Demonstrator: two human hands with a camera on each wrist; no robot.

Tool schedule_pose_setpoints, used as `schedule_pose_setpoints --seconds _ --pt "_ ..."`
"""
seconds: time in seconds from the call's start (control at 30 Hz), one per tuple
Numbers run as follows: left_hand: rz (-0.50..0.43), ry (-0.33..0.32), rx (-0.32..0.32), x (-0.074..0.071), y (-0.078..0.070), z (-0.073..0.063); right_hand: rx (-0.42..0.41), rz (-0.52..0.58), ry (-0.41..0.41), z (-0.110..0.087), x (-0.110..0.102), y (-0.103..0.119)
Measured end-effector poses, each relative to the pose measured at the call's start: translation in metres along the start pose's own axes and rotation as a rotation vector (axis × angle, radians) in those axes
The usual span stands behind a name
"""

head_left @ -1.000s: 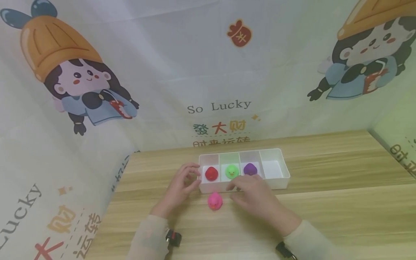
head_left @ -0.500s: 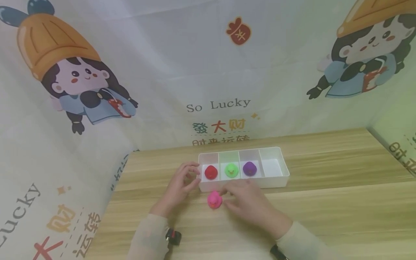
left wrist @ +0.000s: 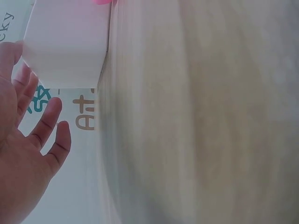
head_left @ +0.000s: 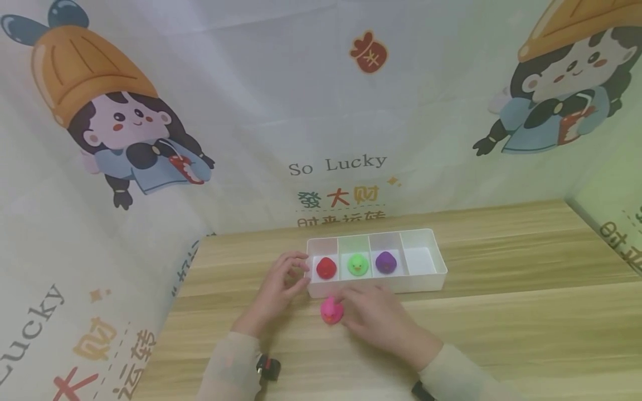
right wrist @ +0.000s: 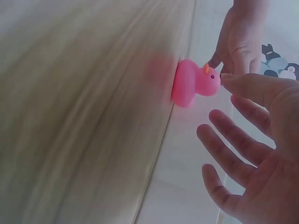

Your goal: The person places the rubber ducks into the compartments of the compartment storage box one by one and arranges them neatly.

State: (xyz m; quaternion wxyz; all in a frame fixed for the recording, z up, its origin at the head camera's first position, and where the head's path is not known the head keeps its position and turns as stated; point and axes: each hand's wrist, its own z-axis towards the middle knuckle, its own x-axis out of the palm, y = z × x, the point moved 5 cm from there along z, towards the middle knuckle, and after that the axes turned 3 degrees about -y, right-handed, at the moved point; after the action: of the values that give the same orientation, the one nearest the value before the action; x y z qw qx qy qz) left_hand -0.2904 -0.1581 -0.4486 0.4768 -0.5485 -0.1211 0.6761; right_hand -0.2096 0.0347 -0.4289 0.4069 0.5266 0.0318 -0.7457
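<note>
A pink rubber duck stands upright on the wooden table, just in front of a white divided tray. My right hand is at the duck's right side. In the right wrist view its fingers are spread and fairly straight, the thumb tip at the duck's head; whether it touches I cannot tell. My left hand is at the tray's left end with loosely bent fingers, fingertips at its wall. Inside the tray, from the left, sit a red duck, a green duck and a purple duck, one per compartment.
The tray's rightmost compartment shows only its bare floor. Behind the wooden table hangs a printed cloth, which also runs along both sides. A small black device is strapped at the left wrist.
My right hand has moved left and slightly towards me, from in front of the tray's middle to the pink duck. The left hand, tray and ducks have stayed in place.
</note>
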Motion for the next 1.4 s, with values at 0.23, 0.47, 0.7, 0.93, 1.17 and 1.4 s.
schedule_pose_setpoints --seconds 0.23,0.47,0.7,0.93,1.17,1.4 --pt "-0.012 -0.003 -0.001 0.0 0.0 0.001 0.011 0.018 -0.001 0.003 0.008 0.002" --pt "-0.005 0.005 0.017 0.0 -0.002 0.001 0.042 -0.006 0.03 0.004 0.013 0.002" --pt "0.0 0.004 0.011 -0.001 -0.002 0.001 0.032 -0.025 0.052 0.008 0.017 0.003" --pt "-0.001 0.009 0.019 -0.001 -0.003 0.0 0.04 -0.021 0.063 0.011 0.022 0.004" --pt "0.009 -0.004 0.01 -0.001 -0.002 0.0 0.035 0.034 0.045 0.014 0.023 0.005" --pt "0.005 0.007 0.01 0.0 0.0 0.0 0.033 0.061 0.04 0.017 0.025 0.002"
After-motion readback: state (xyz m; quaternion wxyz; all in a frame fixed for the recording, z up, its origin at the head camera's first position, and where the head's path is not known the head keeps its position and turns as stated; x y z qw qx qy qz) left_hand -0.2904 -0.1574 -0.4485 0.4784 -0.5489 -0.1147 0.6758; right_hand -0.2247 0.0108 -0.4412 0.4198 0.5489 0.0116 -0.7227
